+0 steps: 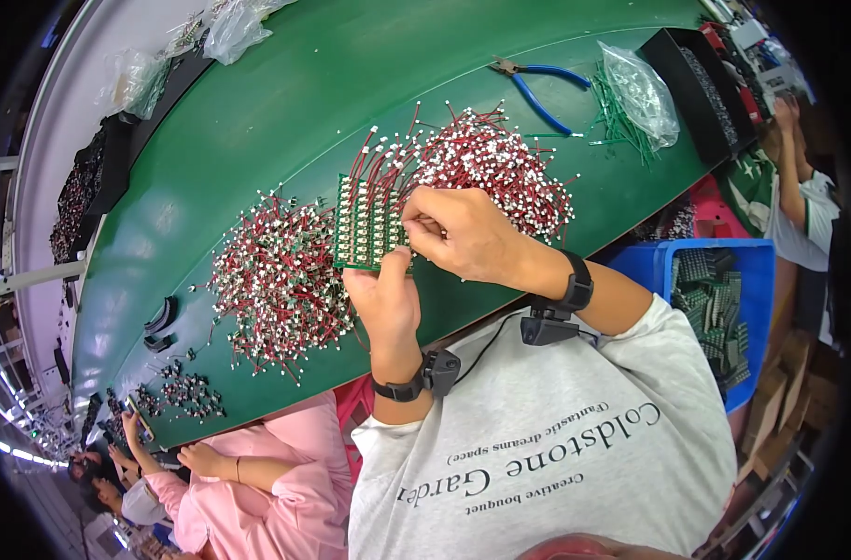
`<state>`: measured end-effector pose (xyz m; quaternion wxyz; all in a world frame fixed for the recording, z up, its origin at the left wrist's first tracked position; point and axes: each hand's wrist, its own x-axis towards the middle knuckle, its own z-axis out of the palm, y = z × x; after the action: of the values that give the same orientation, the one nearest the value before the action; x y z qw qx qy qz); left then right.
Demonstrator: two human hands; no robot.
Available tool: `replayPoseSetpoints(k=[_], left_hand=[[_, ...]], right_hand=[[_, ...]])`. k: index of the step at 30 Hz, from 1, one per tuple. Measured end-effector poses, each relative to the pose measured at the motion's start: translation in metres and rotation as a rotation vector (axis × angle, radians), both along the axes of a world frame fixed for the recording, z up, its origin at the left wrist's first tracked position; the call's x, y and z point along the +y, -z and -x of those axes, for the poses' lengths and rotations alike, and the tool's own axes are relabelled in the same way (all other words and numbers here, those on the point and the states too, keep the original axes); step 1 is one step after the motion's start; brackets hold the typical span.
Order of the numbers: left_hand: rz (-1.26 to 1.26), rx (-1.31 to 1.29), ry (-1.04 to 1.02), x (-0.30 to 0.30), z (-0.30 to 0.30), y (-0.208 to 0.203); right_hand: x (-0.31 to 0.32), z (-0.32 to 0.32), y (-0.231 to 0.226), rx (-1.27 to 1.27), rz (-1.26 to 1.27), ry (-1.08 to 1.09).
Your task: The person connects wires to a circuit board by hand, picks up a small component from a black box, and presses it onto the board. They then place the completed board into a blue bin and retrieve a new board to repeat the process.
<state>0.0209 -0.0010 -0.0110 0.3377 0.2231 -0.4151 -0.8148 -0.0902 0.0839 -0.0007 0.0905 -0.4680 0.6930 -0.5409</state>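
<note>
From my remote seat I see the circuit board [363, 227] held up over the tabletop [351, 75], close to its near edge, between two heaps. The left hand [388, 303] has its grip clamped on the board's lower edge, thumb on the face, the other fingers mostly hidden behind. The right hand [467, 233] curls in at the board's right side; its fingertips are partly covered, so I cannot tell whether that grip is together or pinches a lead.

Red wires [380, 161] with white ends fan out from the board's upper part. The left heap [281, 289], flecked with green, lies toward the tabletop's left end; the right heap [500, 168] sits on the other side of the board. Cutting pliers [511, 68] rest nearer the right end, toward the far edge. A blue crate [647, 271] of boards stands beyond the near edge.

I judge the step in hand to be fine work on the wired board. The next move calls for a steady left hold and a small, exact motion from the right fingertips.
</note>
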Motion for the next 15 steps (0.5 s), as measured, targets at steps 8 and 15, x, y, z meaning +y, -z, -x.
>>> replayPoseSetpoints(k=[8,15], left_hand=[[0.044,-0.067,0.044,0.0001,-0.0017,0.0035],[0.073,-0.101,0.084,0.0011,-0.0025,0.0055]], right_hand=[[-0.0013,0.0034,0.0047,0.074,0.022,-0.003],[0.0037,0.0037,0.0032,0.29,-0.062,0.009]])
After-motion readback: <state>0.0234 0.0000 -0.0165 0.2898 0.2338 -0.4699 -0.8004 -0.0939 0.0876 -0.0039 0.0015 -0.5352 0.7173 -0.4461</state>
